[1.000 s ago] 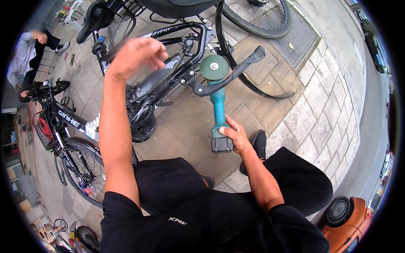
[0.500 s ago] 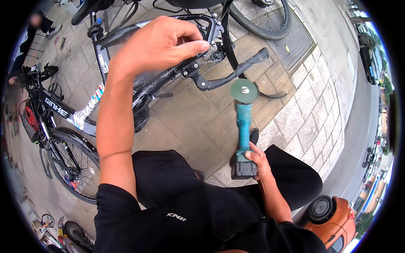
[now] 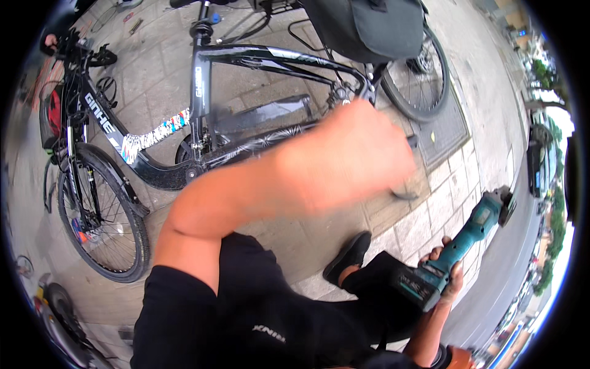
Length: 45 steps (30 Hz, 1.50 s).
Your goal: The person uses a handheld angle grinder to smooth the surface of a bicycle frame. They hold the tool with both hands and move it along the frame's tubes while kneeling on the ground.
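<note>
My right hand (image 3: 453, 284) grips a teal cordless angle grinder (image 3: 460, 245) by its body, low on the right. The grinder's disc (image 3: 507, 206) points up and away, turned nearly edge-on, well apart from the bicycle. My left hand (image 3: 359, 157) is smeared by motion and reaches across in front of the black bicycle (image 3: 200, 92). Its fingers cannot be made out, nor whether they hold anything. Behind that hand, the kickstand and the lower rear of the frame are mostly hidden. A black bag (image 3: 369, 31) hangs over the rear wheel (image 3: 433, 114).
Another bicycle part, a front wheel (image 3: 104, 221) with fender, stands at the left. A person's hand (image 3: 51, 40) shows at the far upper left. Paving stones (image 3: 393, 215) lie around my shoe (image 3: 349, 255). A road (image 3: 510, 270) runs along the right, with a parked vehicle (image 3: 541, 154).
The grinder swung right and down, its disc turning from face-on to edge-on. My left hand moved right and down across the bicycle. The whole view has also shifted.
</note>
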Each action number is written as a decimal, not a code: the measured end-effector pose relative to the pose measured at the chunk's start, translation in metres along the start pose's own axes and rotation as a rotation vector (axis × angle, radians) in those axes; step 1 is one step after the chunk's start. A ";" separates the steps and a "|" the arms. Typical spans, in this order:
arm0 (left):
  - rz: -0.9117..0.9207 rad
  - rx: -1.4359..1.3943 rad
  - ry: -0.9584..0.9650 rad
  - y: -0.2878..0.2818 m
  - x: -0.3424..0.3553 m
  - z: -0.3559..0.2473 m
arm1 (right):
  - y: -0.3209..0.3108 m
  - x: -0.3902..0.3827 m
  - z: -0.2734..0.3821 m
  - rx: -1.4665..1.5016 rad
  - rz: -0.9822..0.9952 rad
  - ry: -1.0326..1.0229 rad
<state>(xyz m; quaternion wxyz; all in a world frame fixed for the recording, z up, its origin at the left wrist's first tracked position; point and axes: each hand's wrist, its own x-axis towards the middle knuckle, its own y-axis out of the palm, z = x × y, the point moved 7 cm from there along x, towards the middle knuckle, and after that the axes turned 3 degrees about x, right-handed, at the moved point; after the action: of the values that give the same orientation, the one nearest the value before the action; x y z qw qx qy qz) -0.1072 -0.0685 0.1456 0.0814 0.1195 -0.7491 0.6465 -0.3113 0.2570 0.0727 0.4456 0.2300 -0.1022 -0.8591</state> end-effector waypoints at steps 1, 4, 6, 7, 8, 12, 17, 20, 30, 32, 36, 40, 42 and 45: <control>-0.047 -0.080 0.086 -0.010 0.005 -0.024 | -0.007 -0.007 0.007 0.016 -0.081 -0.014; -0.288 -0.101 0.075 -0.047 -0.010 -0.091 | -0.009 0.013 0.005 0.014 -0.264 0.046; -0.204 -0.234 0.139 -0.035 -0.012 -0.102 | -0.007 0.038 0.007 0.004 -0.405 0.171; -0.162 -0.299 0.152 -0.020 -0.014 -0.102 | -0.016 0.060 0.012 0.064 -0.330 0.231; -0.118 -0.346 0.169 -0.002 -0.013 -0.097 | -0.021 0.079 0.026 -0.014 -0.294 0.260; -0.002 -0.301 0.371 0.024 -0.021 -0.067 | -0.099 0.120 0.089 -0.129 -0.258 0.159; 0.148 -0.346 0.327 0.086 0.002 -0.076 | -0.255 0.118 0.065 -0.181 -0.495 0.364; 0.466 -0.204 0.226 0.136 0.020 -0.082 | -0.312 0.092 -0.017 -0.304 -0.670 0.345; 0.384 0.070 0.124 0.104 0.040 -0.100 | -0.340 -0.001 -0.209 -1.151 -0.656 0.533; 0.227 0.084 0.159 0.075 0.053 -0.110 | -0.339 0.008 -0.206 -1.185 -0.672 0.562; 0.005 0.138 0.048 0.111 0.051 -0.068 | -0.338 0.007 -0.203 -1.274 -0.645 0.589; 0.068 0.220 0.040 0.138 0.045 -0.047 | -0.336 0.013 -0.195 -1.292 -0.641 0.593; 0.035 0.116 0.010 0.143 0.048 -0.040 | -0.336 0.014 -0.192 -1.299 -0.646 0.595; -0.008 0.078 0.019 0.151 0.047 -0.027 | -0.331 0.024 -0.186 -1.318 -0.642 0.601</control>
<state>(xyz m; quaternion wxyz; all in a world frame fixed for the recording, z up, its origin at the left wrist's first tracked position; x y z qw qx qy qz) -0.1960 -0.0248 0.0188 0.0863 0.1194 -0.7220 0.6760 -0.4710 0.4356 -0.2234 0.2287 0.1592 0.6235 -0.7305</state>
